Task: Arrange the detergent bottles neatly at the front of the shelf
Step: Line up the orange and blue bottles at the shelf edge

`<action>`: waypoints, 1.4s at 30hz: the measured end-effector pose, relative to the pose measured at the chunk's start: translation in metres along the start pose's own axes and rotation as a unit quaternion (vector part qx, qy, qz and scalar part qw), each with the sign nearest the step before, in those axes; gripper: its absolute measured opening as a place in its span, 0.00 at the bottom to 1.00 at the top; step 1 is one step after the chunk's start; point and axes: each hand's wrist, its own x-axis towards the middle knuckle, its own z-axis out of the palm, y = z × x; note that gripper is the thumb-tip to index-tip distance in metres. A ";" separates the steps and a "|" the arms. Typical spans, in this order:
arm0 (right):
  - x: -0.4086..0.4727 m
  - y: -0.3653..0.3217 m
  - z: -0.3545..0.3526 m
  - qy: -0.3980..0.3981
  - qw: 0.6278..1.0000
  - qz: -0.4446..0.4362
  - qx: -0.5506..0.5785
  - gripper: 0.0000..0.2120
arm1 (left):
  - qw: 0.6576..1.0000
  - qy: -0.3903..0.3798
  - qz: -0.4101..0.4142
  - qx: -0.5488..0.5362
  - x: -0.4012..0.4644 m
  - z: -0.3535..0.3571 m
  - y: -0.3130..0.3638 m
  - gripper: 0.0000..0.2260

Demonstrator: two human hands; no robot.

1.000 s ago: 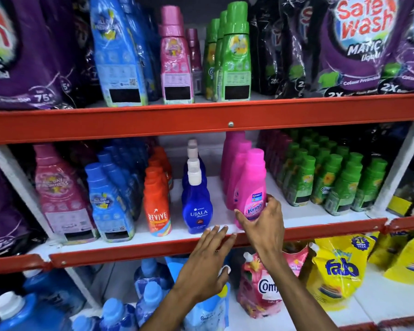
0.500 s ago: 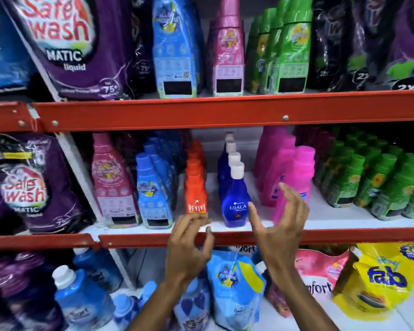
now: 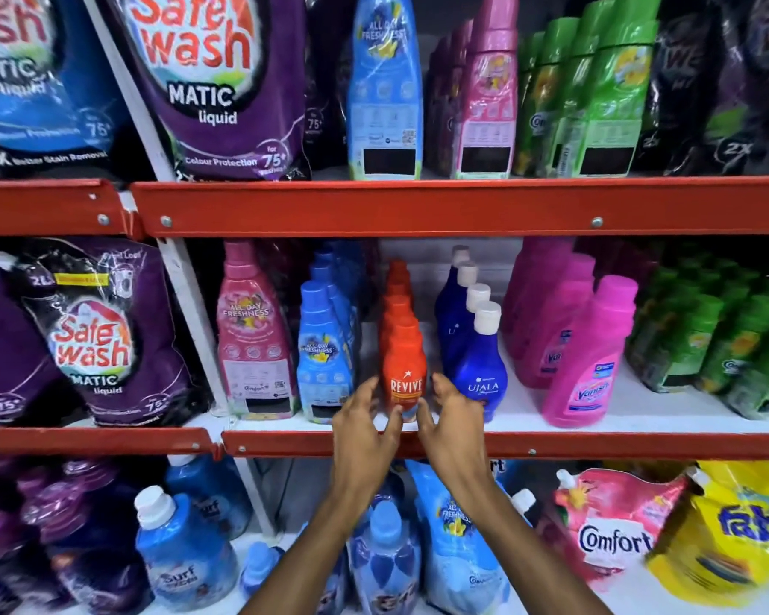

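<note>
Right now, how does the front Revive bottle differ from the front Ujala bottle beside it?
The Revive bottle is orange with an orange cap; the Ujala bottle is dark blue with a white cap. Revive sits between both hands' fingers; Ujala stands beside them. Ujala looks taller. Both stand upright, heading their rows.

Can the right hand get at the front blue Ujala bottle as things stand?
Probably yes: the right hand is beside the Ujala bottle at the shelf front, with nothing between them, though it's busy at the orange Revive bottle.

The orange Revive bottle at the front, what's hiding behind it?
Behind the orange plastic Revive bottle a row of matching orange bottles runs toward the back. Only their caps and shoulders show; their labels and lower bodies are covered, so an exact count is unclear.
</note>
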 end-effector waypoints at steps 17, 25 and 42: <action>0.008 0.014 0.006 -0.012 1.000 0.005 0.022 0.12 | 1.000 -0.024 -0.017 -0.009 0.009 0.002 -0.005 0.15; 0.008 0.013 0.003 -0.033 0.998 0.003 0.050 0.13 | 1.000 -0.011 -0.011 -0.003 0.006 0.001 -0.005 0.12; -0.009 0.044 -0.063 0.221 0.974 -0.040 0.033 0.08 | 0.990 0.094 0.107 -0.020 -0.017 0.026 0.031 0.09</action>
